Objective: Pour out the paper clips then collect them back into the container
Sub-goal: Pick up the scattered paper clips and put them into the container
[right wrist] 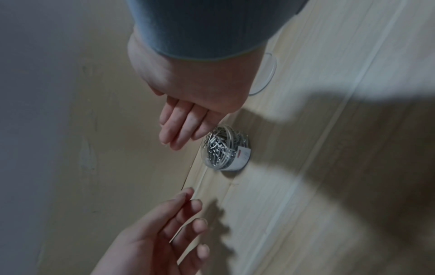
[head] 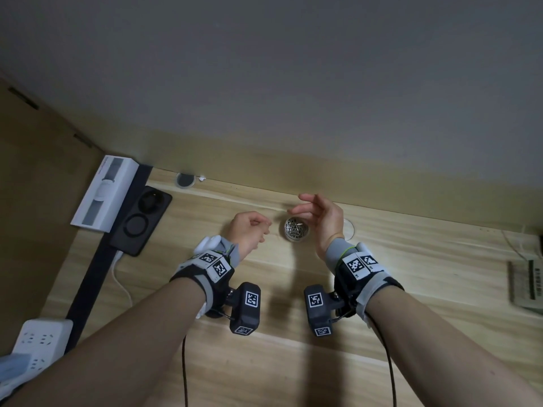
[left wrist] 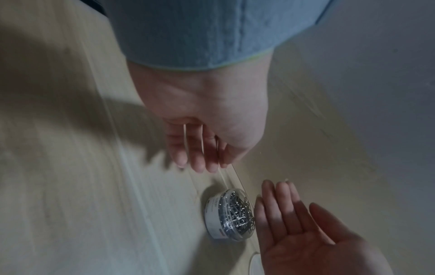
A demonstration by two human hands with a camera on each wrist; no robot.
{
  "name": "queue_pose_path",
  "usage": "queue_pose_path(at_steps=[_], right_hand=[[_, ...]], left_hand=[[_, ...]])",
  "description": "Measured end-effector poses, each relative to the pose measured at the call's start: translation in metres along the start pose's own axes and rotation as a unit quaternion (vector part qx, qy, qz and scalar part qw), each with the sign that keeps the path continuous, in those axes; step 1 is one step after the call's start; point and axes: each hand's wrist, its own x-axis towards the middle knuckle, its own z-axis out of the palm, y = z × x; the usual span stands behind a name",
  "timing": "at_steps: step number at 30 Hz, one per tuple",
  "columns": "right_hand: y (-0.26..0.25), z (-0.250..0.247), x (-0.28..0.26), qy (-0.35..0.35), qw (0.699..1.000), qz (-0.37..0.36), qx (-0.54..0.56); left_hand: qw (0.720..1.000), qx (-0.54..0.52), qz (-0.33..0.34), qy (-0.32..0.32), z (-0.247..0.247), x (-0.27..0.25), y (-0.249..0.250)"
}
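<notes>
A small round clear container [head: 296,229] full of silver paper clips [left wrist: 237,214] stands upright and uncovered on the wooden desk [head: 293,348], close to the back wall. My left hand [head: 254,229] hovers just left of it with loosely curled fingers, holding nothing I can see. My right hand [head: 313,212] hovers over the container's right rim, palm facing left and fingers straight. In the right wrist view its fingers [right wrist: 181,130] hang beside the clips [right wrist: 220,147]. The clear lid [head: 351,230] lies flat on the desk, partly hidden behind the right wrist.
At the far left lie a white box [head: 104,195], a black charging pad [head: 141,218] and a white power strip [head: 38,342] with a cable. A round grommet [head: 185,180] sits by the wall. Printed papers [head: 526,286] lie at the right edge.
</notes>
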Motion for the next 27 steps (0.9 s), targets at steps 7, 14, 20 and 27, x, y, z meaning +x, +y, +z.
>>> queue_pose_path(at_steps=[7,14,20,27], right_hand=[[-0.008,-0.027,-0.006,0.089,0.996,-0.005,0.023],[-0.020,-0.103,-0.054,0.126,0.988,0.013,-0.085],[-0.012,-0.184,-0.114,0.152,0.976,0.032,-0.151],[0.004,-0.291,-0.193,0.241,0.958,0.034,-0.152]], left_hand=[[1.000,-0.007,0.006,-0.007,0.003,-0.011,0.007],[0.998,0.015,0.025,-0.052,0.051,-0.045,0.024],[0.990,0.066,0.060,-0.109,0.111,-0.087,0.019],[0.964,0.161,0.101,-0.187,0.186,-0.136,-0.007]])
